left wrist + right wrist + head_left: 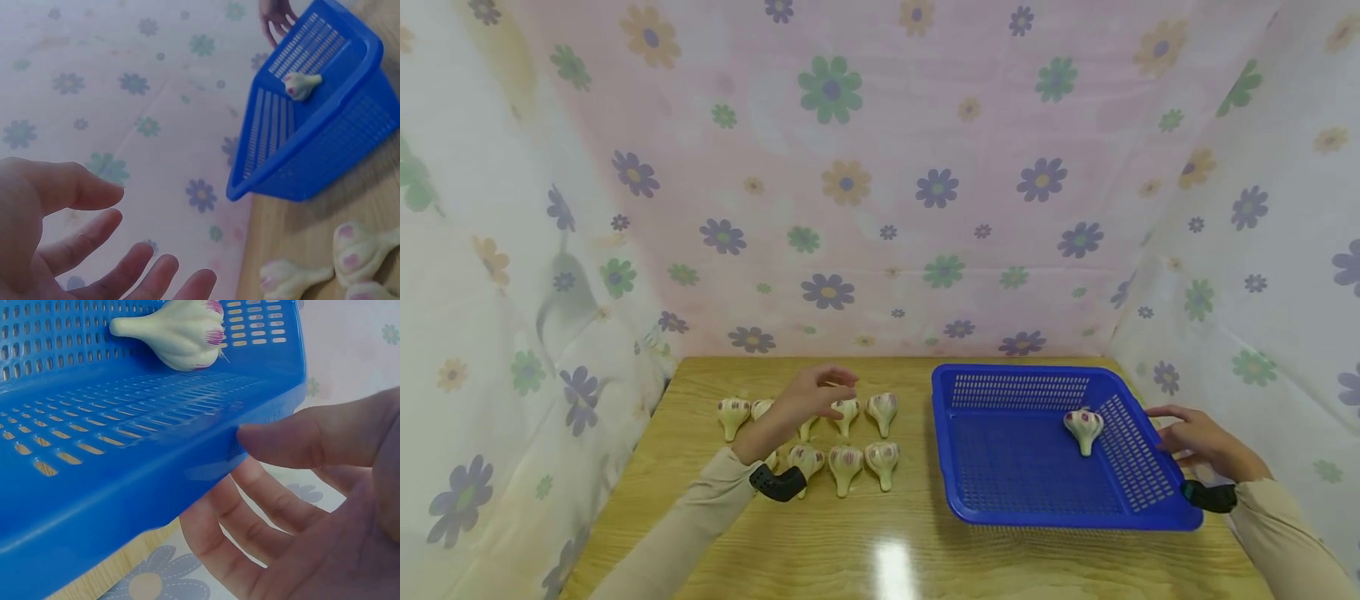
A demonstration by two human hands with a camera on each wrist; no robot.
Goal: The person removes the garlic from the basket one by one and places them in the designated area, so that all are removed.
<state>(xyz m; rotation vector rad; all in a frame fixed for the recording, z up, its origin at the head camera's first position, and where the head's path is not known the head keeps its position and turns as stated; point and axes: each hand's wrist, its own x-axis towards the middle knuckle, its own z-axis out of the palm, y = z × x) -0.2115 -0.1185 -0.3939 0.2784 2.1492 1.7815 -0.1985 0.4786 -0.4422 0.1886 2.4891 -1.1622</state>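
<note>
My left hand (808, 400) hovers over the garlic bulbs on the table, its thumb and fingers spread apart and nothing between them. The garlic bulbs stand in two rows; one whole bulb (882, 412) is at the back right, and the hand and forearm partly cover others. At the right, my right hand (1206, 442) holds the side rim of a blue plastic basket (1030, 521), its thumb (281, 439) against the rim and its fingers bent underneath. A single garlic bulb (1084, 429) lies inside the basket, near its right wall, purple-streaked end toward the back.
The wooden table (820, 550) runs to a flower-patterned cloth (880, 208) at the back, with similar cloth on both sides. The basket's left wall (942, 442) stands between the bulbs and the basket floor. The right side cloth is close to my right hand.
</note>
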